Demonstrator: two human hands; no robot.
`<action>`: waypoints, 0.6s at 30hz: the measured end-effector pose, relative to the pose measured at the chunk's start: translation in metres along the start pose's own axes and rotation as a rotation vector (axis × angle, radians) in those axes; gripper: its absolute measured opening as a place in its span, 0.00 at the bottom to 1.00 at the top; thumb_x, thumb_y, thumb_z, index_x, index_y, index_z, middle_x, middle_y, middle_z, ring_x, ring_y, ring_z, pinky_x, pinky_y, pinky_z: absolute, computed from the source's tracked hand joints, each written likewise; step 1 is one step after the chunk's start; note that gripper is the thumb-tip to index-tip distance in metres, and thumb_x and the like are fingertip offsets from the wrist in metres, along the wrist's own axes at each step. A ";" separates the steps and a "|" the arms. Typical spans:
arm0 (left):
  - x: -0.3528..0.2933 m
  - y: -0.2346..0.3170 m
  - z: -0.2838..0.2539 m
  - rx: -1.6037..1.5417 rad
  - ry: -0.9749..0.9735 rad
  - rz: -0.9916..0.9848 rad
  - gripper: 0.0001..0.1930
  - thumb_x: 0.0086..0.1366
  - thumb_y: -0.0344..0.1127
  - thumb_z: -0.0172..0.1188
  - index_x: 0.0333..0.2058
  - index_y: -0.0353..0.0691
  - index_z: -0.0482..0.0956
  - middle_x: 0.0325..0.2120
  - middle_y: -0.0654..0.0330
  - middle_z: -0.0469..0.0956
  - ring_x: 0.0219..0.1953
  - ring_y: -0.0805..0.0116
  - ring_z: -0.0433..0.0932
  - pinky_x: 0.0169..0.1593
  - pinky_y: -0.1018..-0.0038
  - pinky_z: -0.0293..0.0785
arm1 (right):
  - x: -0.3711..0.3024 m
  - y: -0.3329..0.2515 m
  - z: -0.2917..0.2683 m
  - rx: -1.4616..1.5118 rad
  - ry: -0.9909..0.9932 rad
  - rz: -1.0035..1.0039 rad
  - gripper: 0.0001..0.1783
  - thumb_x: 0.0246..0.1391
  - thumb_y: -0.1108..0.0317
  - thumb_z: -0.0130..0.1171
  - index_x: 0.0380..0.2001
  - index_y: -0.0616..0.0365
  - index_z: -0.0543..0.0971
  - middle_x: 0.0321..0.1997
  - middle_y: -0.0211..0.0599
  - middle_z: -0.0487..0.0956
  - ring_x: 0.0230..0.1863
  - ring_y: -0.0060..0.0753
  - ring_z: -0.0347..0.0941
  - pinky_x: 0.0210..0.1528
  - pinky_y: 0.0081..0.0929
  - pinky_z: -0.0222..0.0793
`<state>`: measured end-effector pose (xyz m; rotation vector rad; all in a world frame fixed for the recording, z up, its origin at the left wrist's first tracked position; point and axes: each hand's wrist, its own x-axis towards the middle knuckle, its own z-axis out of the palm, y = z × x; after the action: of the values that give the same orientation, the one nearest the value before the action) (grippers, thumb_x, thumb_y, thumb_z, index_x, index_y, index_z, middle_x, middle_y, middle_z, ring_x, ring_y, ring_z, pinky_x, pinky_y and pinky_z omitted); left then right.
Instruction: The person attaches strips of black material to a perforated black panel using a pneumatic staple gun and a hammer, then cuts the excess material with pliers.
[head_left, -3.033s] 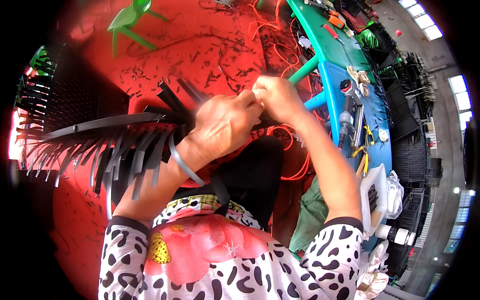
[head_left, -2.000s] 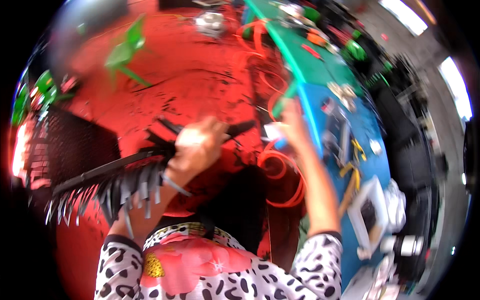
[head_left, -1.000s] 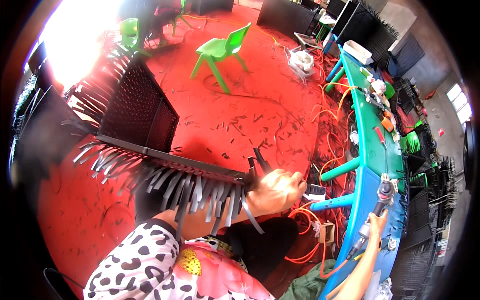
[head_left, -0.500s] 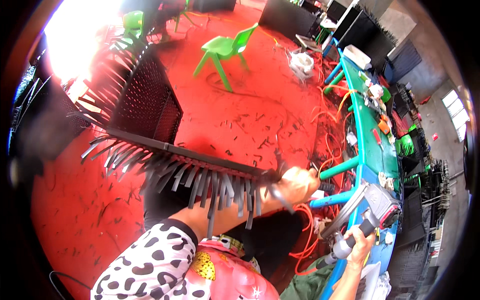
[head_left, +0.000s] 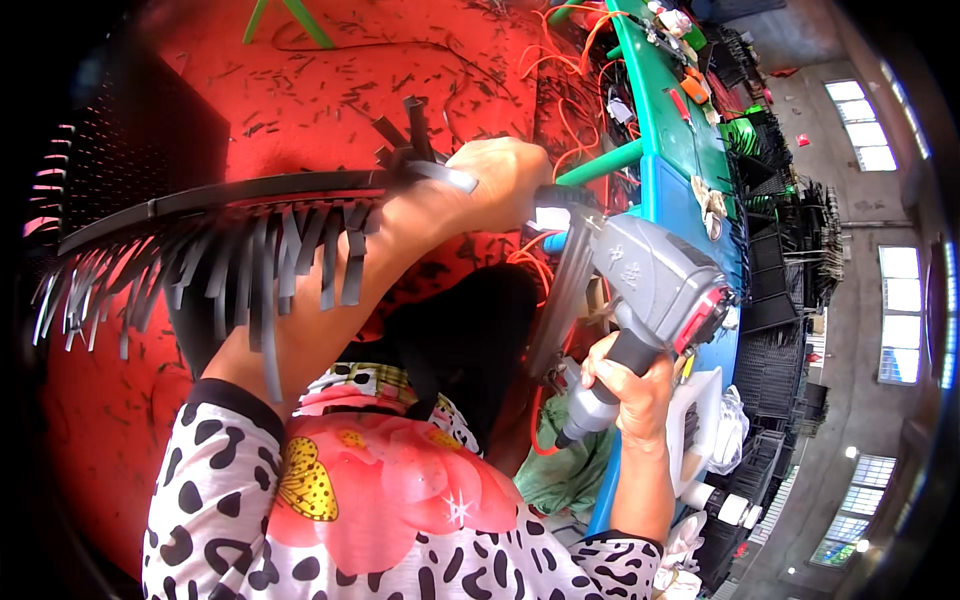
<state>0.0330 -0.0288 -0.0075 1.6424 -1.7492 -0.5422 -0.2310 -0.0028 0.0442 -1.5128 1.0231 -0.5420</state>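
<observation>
A dark woven panel (head_left: 95, 150), with a long frame bar (head_left: 230, 190), reaches in from the left. Loose grey and black strips (head_left: 265, 260) hang from the bar like a fringe. My left hand (head_left: 500, 175) is closed round the bar's right end; its fingertips are mostly hidden. In my right hand (head_left: 630, 385), wrapped round the handle, is a grey air staple gun (head_left: 650, 280) with a red-trimmed back end. The gun's nose is close beside my left hand at the end of the bar. Whether it touches the bar, I cannot tell.
A green and blue table (head_left: 665, 120) runs along my right, with gloves (head_left: 710, 205) and small tools on it. Orange hoses (head_left: 570, 110) lie beneath its edge. Strip scraps litter the red floor (head_left: 330, 95). Green chair legs (head_left: 310, 22) stand at the far left.
My right hand has brought the staple gun up and left, from over the table to the bar's end by my left hand. The view has turned rightward, and the panel sits further left.
</observation>
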 end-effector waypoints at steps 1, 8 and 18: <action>0.000 0.001 0.002 0.000 0.000 0.001 0.14 0.47 0.27 0.52 0.34 0.38 0.80 0.24 0.46 0.77 0.33 0.46 0.76 0.39 0.58 0.72 | 0.000 0.001 0.000 0.000 0.001 0.000 0.19 0.38 0.70 0.60 0.36 0.68 0.72 0.21 0.40 0.73 0.21 0.32 0.72 0.25 0.28 0.71; -0.005 0.004 0.002 0.043 -0.017 -0.037 0.14 0.47 0.27 0.52 0.35 0.39 0.80 0.26 0.45 0.77 0.34 0.47 0.76 0.39 0.59 0.73 | 0.005 -0.007 0.003 0.006 -0.078 0.001 0.15 0.39 0.67 0.60 0.30 0.67 0.73 0.21 0.39 0.73 0.21 0.32 0.72 0.25 0.29 0.71; -0.004 0.002 0.011 0.040 0.057 0.014 0.12 0.47 0.25 0.51 0.31 0.39 0.80 0.22 0.45 0.76 0.30 0.45 0.77 0.35 0.58 0.73 | 0.011 -0.014 0.007 0.007 -0.097 0.032 0.06 0.43 0.71 0.59 0.23 0.63 0.76 0.19 0.33 0.75 0.22 0.24 0.71 0.27 0.22 0.66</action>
<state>0.0241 -0.0266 -0.0145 1.6558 -1.7395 -0.4523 -0.2156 -0.0093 0.0541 -1.4996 0.9676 -0.4456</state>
